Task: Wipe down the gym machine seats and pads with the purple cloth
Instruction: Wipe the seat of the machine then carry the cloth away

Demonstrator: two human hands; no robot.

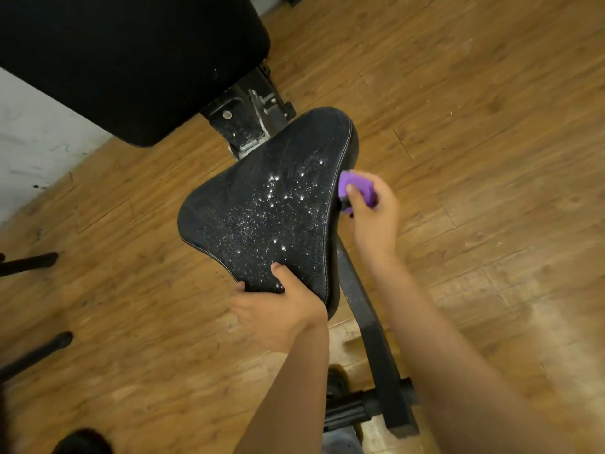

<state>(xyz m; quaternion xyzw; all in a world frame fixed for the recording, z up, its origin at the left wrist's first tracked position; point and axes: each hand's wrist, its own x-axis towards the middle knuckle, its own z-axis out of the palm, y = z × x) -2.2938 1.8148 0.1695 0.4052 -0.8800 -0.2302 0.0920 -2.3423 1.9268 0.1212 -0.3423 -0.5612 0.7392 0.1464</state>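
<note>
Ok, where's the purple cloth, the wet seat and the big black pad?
purple cloth (357,180): head view, top of the bunched fabric.
seat (262,208): head view, its droplet-speckled top.
big black pad (131,60): head view, middle of its face.

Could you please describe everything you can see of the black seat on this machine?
The seat is a black, triangular pad with rounded corners, a textured leather-like cover and pale stitching along its edge. Glistening droplets speckle its top. It sits on a black metal frame above the wood floor. The left hand grips its near corner, thumb on top; the right hand holds the purple cloth against its right edge.
</note>
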